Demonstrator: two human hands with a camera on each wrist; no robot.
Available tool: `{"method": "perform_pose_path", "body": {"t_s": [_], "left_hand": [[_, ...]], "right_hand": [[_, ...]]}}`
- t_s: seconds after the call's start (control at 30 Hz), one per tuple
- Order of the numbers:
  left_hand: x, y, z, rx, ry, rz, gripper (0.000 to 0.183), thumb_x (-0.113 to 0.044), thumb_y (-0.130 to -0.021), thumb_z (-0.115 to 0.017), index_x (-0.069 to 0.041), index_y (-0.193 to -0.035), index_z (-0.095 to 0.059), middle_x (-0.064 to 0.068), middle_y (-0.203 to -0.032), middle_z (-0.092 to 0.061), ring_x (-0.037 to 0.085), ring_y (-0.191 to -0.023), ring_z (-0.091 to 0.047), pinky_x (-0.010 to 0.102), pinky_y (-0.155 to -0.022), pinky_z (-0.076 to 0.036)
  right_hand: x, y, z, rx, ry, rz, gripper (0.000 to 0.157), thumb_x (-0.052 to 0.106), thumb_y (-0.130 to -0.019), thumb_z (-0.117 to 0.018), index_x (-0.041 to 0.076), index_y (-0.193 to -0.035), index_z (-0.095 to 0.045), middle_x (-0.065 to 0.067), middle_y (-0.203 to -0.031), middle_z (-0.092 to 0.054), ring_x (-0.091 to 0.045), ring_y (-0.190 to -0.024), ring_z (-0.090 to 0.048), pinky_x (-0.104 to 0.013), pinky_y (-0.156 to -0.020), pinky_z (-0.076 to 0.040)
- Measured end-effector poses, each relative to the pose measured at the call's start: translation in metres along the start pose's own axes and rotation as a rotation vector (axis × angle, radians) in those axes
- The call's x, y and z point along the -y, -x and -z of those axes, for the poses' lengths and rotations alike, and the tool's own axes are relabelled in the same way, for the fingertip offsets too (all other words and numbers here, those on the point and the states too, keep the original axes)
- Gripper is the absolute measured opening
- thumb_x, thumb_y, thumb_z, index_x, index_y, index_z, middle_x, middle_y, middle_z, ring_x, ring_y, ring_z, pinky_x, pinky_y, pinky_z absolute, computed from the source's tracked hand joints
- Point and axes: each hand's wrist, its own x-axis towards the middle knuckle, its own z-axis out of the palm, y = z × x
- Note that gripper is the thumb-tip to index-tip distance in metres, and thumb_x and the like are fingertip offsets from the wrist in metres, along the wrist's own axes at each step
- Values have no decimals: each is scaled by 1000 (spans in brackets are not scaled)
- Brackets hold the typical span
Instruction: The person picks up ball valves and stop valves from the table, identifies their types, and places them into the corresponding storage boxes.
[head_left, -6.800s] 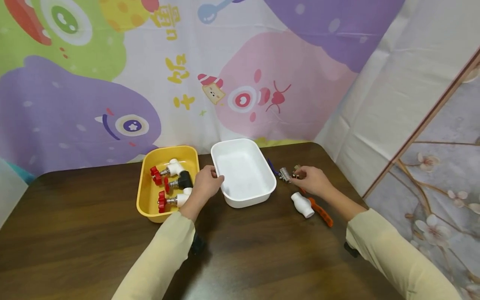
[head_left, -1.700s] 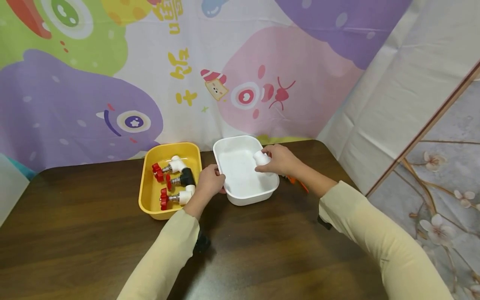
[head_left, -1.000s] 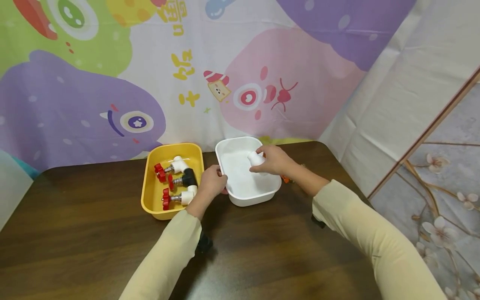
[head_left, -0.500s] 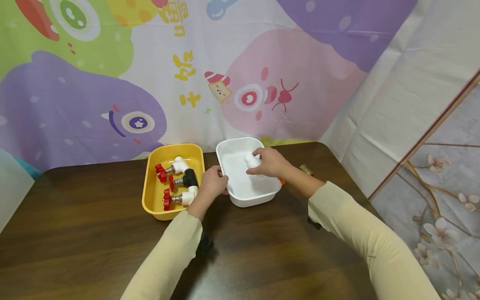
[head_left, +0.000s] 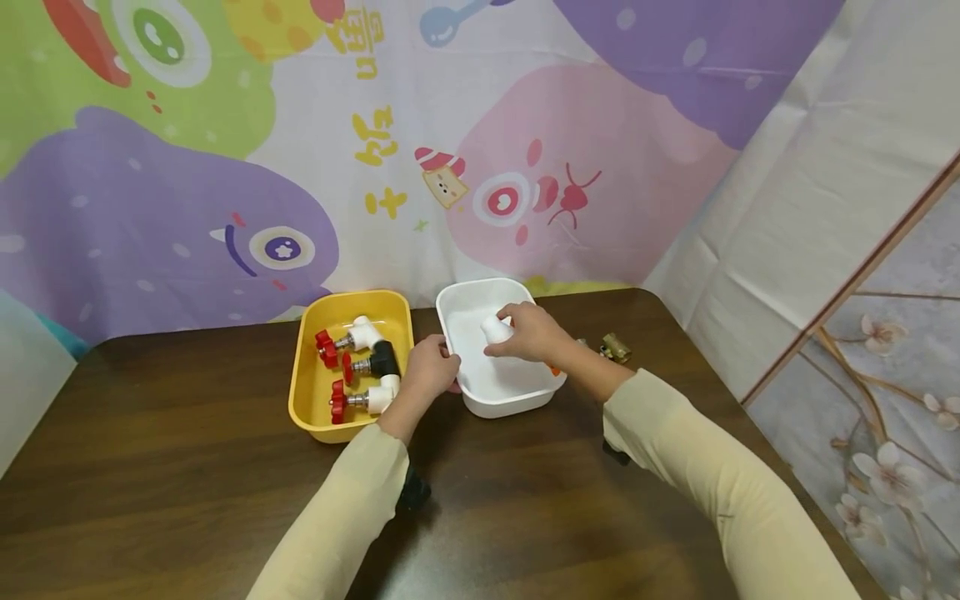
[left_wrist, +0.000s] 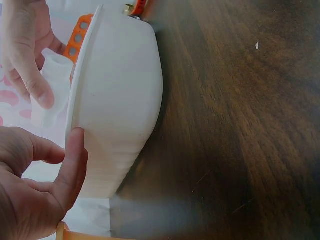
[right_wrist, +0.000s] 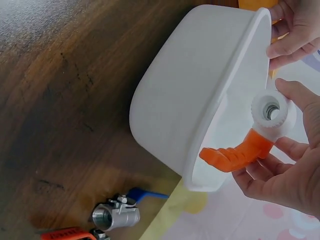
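Observation:
My right hand holds a white plastic ball valve over the inside of a white tub. In the right wrist view the valve's orange lever handle hangs down beside the tub's rim, and its round threaded opening faces the camera. Fingers and thumb wrap the valve body from the side. At the tub's left rim, my left hand pinches the edge between thumb and finger, as the left wrist view also shows.
A yellow tub on the left contains several red-handled valves. Right of the white tub, a brass valve and a steel ball valve with a blue lever lie on the dark wooden table. A patterned cloth hangs behind.
The white ball valve lay on the table at the right earlier; my right hand has picked it up and carried it left over the white tub. My left hand keeps its hold on the rim.

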Motion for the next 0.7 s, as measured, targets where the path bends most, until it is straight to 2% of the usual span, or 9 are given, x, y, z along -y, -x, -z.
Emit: {"method": "perform_pose_path", "body": {"t_s": [0.17,0.4,0.7], "left_hand": [[-1,0,1,6,2,5,34,-10,-89,-50,4,-121,-49,15,-91,-55,16,-54,-63,36,-66,-59],[-2,2,3,6,21,-11,34,-7,-87,-49,6,-119,-49,16,-90,-55,19,-54,-64,30,-56,-58],[0,-1,1,14,10,-2,40,-10,-90,-51,5,-127,-47,17,-97,-57,20,-58,-66,37,-65,-59]], "right_hand": [[5,-2,-4,-9,12,6,62,39,-71,-77,4,-119,-59,-13,-104,-60,-23,-91,-54,-33,-79,-48],[9,-6,-11,-9,27,12,62,42,-71,-76,6,-120,-59,-13,-108,-60,-24,-95,-57,-34,-80,-49],[11,-10,-17,-16,5,16,62,39,-71,-77,5,-120,-59,-15,-107,-59,-25,-94,-56,-35,-80,-48]]}}
